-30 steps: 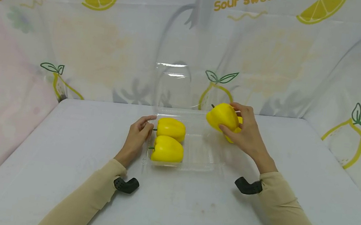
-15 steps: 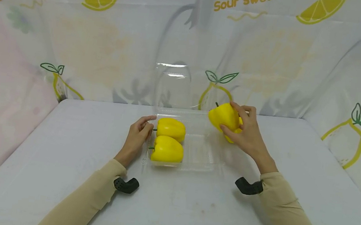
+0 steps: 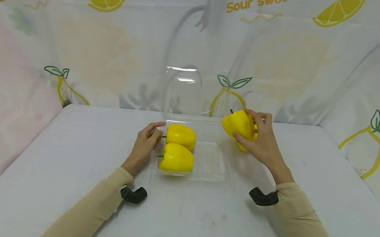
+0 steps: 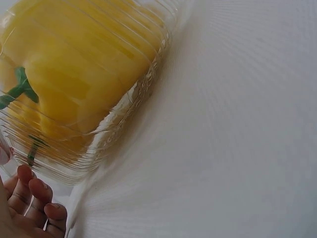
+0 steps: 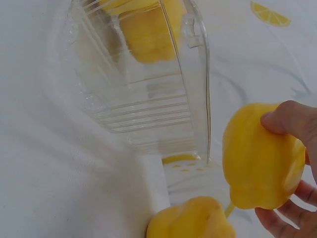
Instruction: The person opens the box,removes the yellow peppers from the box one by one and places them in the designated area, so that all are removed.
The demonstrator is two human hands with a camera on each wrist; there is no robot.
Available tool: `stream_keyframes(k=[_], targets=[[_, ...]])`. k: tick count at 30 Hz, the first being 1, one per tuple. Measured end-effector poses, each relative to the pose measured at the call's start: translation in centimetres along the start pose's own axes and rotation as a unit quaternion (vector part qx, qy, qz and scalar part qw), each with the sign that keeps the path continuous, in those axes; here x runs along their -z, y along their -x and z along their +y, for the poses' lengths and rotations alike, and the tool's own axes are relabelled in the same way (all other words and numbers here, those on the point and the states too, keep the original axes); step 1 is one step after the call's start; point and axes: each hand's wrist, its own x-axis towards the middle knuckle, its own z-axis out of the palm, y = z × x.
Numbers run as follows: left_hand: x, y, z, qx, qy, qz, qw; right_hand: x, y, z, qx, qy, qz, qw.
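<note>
A clear plastic clamshell box lies on the table with its lid raised at the back. Inside, on the left, two yellow bell peppers lie one behind the other, green stems pointing left. My left hand holds the box's left edge near the back corner, its other fingers loosely bent in the left wrist view. With thumb and fingers my right hand grips a third yellow bell pepper, tilted, stem up, over the box's right back corner. Another yellow bell pepper lies below it, mostly hidden in the head view.
The white table stretches around the box on all sides. Behind it hangs a pale curtain printed with lemons. Black devices are strapped at both wrists.
My right hand has shifted slightly right with the bell pepper, whose stem end has turned more upright. The left hand, the box and the two bell peppers inside stay in place.
</note>
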Motion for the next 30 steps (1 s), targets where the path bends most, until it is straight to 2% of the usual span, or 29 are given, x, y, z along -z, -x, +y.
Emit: stream_keyframes(k=[2,4,9,22,25,30], targets=[[0.0,0.3,0.7,0.003,0.004,-0.006,1.0000,0.1,0.0,0.1,0.000,0.002,0.002,1.0000],[0.0,0.3,0.7,-0.004,0.002,-0.008,1.0000,0.2,0.0,0.2,0.000,0.004,0.005,1.0000],[-0.1,0.0,-0.4,-0.023,-0.012,0.000,0.9997,0.6,0.0,0.5,-0.003,0.009,0.015,0.9999],[0.0,0.0,-0.4,-0.004,-0.020,0.003,0.9998,1.4,0.0,1.2,-0.013,0.009,0.014,0.9998],[0.2,0.1,0.1,0.006,-0.013,-0.001,0.9999,1.7,0.0,1.2,-0.023,0.008,0.018,0.9995],[0.1,1.0,2.1,0.010,-0.012,-0.012,0.9998,2.0,0.2,1.2,-0.037,0.012,0.016,0.9991]])
